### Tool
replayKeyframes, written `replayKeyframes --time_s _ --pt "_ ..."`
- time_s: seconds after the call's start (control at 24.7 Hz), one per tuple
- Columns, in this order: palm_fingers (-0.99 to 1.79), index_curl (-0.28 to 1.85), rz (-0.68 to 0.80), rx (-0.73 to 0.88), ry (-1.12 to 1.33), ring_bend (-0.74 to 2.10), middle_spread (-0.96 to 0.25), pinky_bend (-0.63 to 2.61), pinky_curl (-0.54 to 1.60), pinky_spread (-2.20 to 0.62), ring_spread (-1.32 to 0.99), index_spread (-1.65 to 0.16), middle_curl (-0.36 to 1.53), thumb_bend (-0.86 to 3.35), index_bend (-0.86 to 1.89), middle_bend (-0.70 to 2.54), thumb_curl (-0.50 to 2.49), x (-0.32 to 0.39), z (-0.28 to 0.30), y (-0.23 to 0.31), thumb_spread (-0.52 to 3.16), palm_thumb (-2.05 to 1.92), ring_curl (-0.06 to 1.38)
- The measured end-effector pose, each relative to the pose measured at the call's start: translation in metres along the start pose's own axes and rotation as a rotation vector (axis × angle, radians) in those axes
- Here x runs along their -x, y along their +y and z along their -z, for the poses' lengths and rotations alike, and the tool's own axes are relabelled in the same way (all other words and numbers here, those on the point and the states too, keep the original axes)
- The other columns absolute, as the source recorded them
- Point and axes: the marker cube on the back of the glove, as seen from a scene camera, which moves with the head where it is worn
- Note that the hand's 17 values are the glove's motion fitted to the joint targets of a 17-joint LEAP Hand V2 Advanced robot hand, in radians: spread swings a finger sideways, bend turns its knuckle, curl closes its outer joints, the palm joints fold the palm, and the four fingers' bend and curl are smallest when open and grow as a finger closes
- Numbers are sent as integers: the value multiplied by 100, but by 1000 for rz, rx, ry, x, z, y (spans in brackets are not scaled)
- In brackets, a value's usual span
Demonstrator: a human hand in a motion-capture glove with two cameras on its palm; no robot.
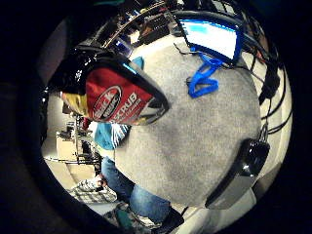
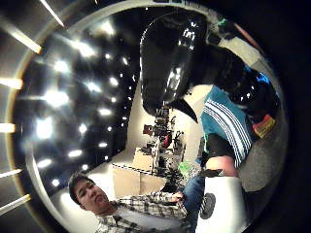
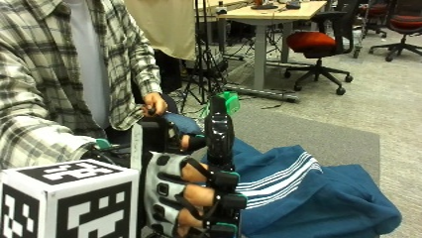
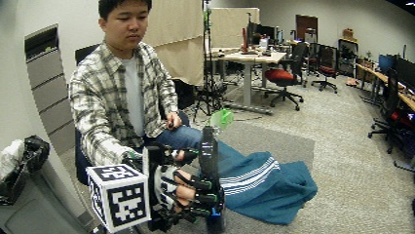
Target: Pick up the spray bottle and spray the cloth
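Right hand [image 3: 188, 198] holds the spray bottle [image 3: 219, 144] upright, fingers [image 3: 198, 196] curled round its dark body; grip holding the bottle, lifted off the surface. Green nozzle [image 3: 229, 103] at top, facing away from the person, out over the cloth. The cloth [image 3: 310, 193], teal with white stripes, lies bunched just beside and below the bottle, on the far side of the hand. Little-finger palm view shows the bottle's red label [image 1: 117, 102] close against the palm. Bare hand [image 3: 155, 103] rests back near the person's lap, not on the bottle. Judgement: pick-up step looks done; spraying not yet. Next move likely needs the nozzle tipped down toward the cloth and a finger on the trigger; trigger position not discernible here.
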Motion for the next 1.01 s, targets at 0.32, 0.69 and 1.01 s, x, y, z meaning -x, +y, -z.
replayKeyframes --time_s 0.32,0.69,1.01 --pt "42 31 67 74 -35 34 -7 37 21 19 1 -32 32 0 20 22 51 -7 -6 -31 91 91 27" --pt "67 34 129 54 -111 39 -10 31 20 16 -7 -33 33 -2 19 22 53 -9 -17 -48 88 93 29" --pt "102 38 180 -53 -147 37 -12 43 25 6 -13 -30 35 -1 20 19 60 -9 -25 -57 72 104 31"
